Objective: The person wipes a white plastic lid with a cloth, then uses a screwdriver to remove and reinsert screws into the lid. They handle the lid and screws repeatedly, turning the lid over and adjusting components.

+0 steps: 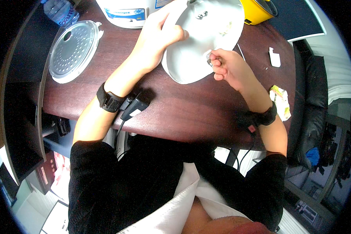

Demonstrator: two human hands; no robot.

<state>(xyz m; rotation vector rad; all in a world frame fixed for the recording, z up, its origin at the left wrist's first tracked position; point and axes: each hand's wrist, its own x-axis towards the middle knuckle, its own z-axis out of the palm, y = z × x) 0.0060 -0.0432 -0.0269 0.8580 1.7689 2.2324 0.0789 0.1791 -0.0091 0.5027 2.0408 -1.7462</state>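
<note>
My left hand [160, 39] grips the left rim of a white bowl [191, 58], thumb over its inside, and the bowl appears tilted on the table. Two small shiny dark balls [202, 15] lie inside near its far side, with some pale bits [227, 28] to their right. At the bowl's near right edge my right hand [228, 67] is closed, fingertips pinched around a small shiny, whitish piece [210, 58]. Fingers cover most of that piece, so its kind is unclear.
A round clear perforated lid [75, 50] lies at left, below a water bottle [61, 12]. Behind stands a white jug [124, 15]; a yellow container [257, 11] is far right. A white plastic piece [275, 57] and crumpled wrapper [280, 102] lie right. Cables hang from both wristbands.
</note>
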